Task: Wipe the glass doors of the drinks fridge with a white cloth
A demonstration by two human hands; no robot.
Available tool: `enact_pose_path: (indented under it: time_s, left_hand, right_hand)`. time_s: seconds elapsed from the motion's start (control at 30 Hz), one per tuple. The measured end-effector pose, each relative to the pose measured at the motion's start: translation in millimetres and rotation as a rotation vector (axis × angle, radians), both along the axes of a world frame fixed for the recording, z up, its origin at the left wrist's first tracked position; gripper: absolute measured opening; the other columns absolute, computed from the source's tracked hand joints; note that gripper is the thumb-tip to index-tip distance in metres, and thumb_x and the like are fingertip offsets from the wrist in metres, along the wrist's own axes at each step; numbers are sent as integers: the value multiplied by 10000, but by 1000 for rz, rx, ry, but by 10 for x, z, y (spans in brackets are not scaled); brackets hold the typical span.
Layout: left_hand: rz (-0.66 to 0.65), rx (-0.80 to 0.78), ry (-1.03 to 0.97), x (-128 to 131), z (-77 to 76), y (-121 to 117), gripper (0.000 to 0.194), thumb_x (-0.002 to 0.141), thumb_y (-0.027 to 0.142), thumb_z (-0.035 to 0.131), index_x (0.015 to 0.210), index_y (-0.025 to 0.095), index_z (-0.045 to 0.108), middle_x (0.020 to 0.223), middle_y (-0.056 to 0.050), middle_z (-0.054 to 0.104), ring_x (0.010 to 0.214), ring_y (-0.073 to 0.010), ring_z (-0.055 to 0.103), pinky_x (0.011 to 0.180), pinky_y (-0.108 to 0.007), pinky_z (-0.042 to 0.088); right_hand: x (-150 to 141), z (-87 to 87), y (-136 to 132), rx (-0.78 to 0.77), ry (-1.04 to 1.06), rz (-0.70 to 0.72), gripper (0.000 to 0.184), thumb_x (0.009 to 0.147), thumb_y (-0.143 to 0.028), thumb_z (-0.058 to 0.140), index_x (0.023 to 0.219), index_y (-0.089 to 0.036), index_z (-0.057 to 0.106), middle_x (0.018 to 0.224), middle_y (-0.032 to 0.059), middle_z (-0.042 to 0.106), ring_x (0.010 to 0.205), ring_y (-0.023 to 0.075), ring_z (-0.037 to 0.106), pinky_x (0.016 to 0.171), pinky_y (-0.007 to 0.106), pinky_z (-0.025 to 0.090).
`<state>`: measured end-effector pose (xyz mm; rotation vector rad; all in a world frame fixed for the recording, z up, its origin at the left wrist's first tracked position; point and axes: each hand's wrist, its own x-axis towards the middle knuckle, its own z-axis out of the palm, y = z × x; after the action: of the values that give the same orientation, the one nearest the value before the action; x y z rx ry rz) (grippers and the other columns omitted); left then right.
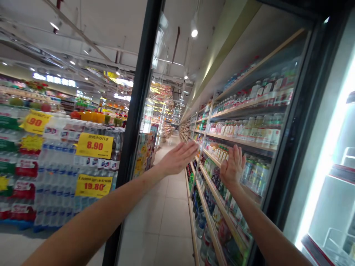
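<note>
A: Where's the door (206, 127) from the hands?
B: It spans the middle and right of the frame, behind both. The left hand (179, 158) is at mid-frame, the right hand (233, 169) a little to its right and slightly lower. Whether either one touches the glass, I can't tell.

A: How does the door look?
B: A tall clear pane in a dark frame (138, 85), tilted in the view. Its left upright slants from the top centre to the bottom left. Shelves (240, 137) of bottles (257, 131) show in the pane on the right, with pale floor (174, 221) at bottom centre. A bright light strip (318, 171) runs down the far right.

A: And the hands?
B: Both spread flat and empty, well apart from each other. The left one's fingers lie close together, pointing right and slightly up; its forearm (111, 207) rises from the lower left corner. The right one's fingers point up, and its forearm (266, 225) comes from the lower right.

A: Left of the door?
B: Stacked drinks (54, 177) with yellow price signs (94, 145).
</note>
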<state>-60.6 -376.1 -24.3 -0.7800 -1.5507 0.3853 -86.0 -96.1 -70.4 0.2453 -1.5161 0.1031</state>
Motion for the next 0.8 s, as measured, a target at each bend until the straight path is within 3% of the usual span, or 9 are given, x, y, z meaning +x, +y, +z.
enact_pose_path:
  time_s: [0.07, 0.17, 0.23, 0.37, 0.4, 0.57, 0.63, 0.73, 0.8]
  left_hand:
    - [17, -45, -6, 12, -25, -16, 479, 898, 238, 338, 1371, 219, 266, 1440, -32, 328, 1368, -155, 151, 1127, -380, 180]
    - [19, 398, 51, 23, 46, -187, 497, 888, 247, 359, 1374, 199, 270, 1439, -87, 318, 1367, -185, 162, 1119, -432, 183]
    - [0, 531, 72, 43, -2, -278, 519, 877, 245, 381, 1380, 191, 260, 1439, -115, 308, 1366, -197, 162, 1107, -439, 209]
    - [-32, 106, 12, 107, -339, -362, 531, 857, 233, 438, 1367, 229, 289, 1378, -63, 422, 1344, -159, 234, 1114, -373, 214]
    - [-24, 81, 7, 114, -394, -394, 525, 854, 223, 444, 1360, 235, 304, 1367, -56, 438, 1339, -155, 250, 1119, -374, 202]
    - [-4, 656, 70, 75, -407, -494, 546, 853, 222, 444, 1370, 144, 290, 1430, -165, 304, 1364, -244, 167, 1092, -456, 241]
    - [-14, 571, 54, 60, -481, -408, 578, 847, 232, 457, 1384, 152, 260, 1435, -162, 292, 1364, -246, 155, 1093, -451, 242]
    - [-8, 128, 6, 56, -619, -258, 581, 842, 245, 470, 1384, 219, 261, 1407, -92, 366, 1343, -180, 230, 1117, -368, 209]
    - [8, 55, -23, 52, -596, -235, 554, 847, 244, 453, 1374, 243, 281, 1390, -59, 397, 1330, -157, 263, 1121, -354, 200]
  right_hand:
    - [-5, 0, 4, 9, 9, 1, 571, 829, -226, 366, 1390, -167, 275, 1407, 148, 371, 1342, 251, 265, 1060, 506, 227]
    - [-3, 3, 8, 18, 7, 6, 582, 822, -213, 371, 1392, -165, 267, 1413, 144, 361, 1345, 246, 255, 1067, 502, 214]
    - [7, 6, 4, 13, 2, 9, 585, 817, -209, 369, 1391, -169, 268, 1418, 142, 353, 1346, 247, 255, 1068, 505, 211]
    - [29, 12, -8, -4, -8, 15, 576, 816, -208, 360, 1386, -177, 283, 1416, 146, 355, 1343, 260, 261, 1057, 519, 227]
    - [32, 13, -10, -2, -8, 13, 577, 816, -206, 361, 1387, -177, 281, 1414, 147, 359, 1342, 260, 263, 1056, 519, 229]
    - [24, 13, -14, 5, 6, -1, 566, 827, -211, 369, 1385, -163, 283, 1400, 152, 380, 1341, 253, 267, 1062, 503, 230]
    - [19, 11, -15, 0, 1, -1, 565, 828, -209, 362, 1385, -166, 284, 1406, 148, 372, 1343, 251, 262, 1063, 505, 224]
    - [11, 7, -14, 3, -3, 9, 579, 821, -205, 361, 1392, -170, 270, 1419, 140, 351, 1346, 248, 254, 1066, 508, 215]
    - [4, 6, -12, 4, -1, 13, 583, 821, -206, 362, 1395, -172, 264, 1423, 136, 346, 1347, 247, 251, 1068, 508, 211]
